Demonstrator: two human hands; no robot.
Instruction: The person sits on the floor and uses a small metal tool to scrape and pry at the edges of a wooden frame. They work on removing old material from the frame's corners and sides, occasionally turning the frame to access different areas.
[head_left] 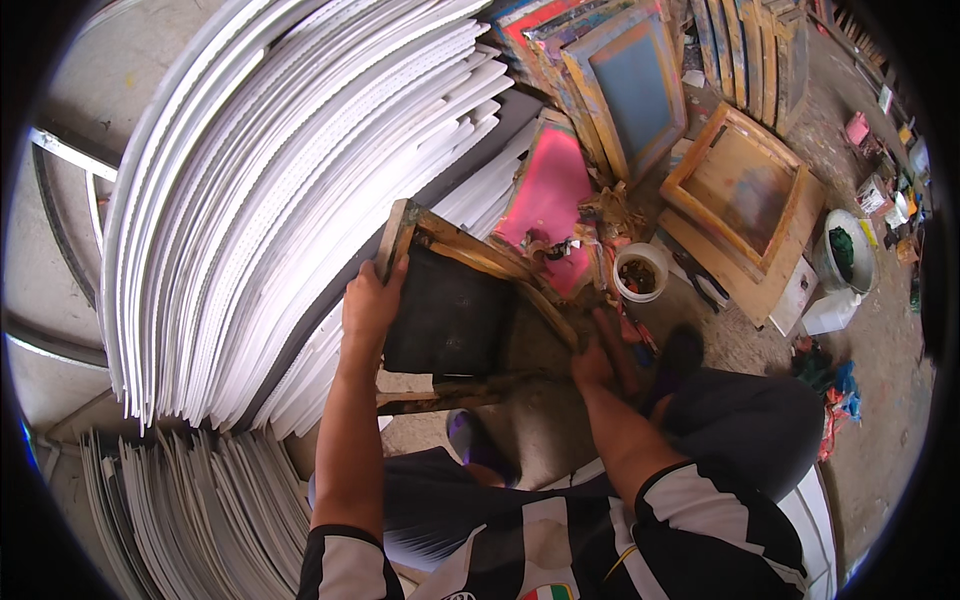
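A wooden frame [470, 258] is tilted up between my two hands over my lap. My left hand [374, 298] is closed around its left side, close to the upper left corner. At its right side my right hand [593, 362] grips the wood, its fingers partly hidden. Inside the frame's left part shows a dark, flat panel [445, 312]; I cannot tell whether it is fixed to the wood. Just beyond my right hand stands a small white bucket [640, 272] with brownish bits in it. A bright pink sheet [556, 180] lies beyond the frame.
Tall stacks of white sheets [290, 190] fill the left, with greyer sheets [190, 520] below. Several printing-type frames [632, 90] lean at the back. Another wooden frame [740, 190] lies on a board at right, near pliers [704, 280], a larger bucket [850, 250] and a white jug [830, 312].
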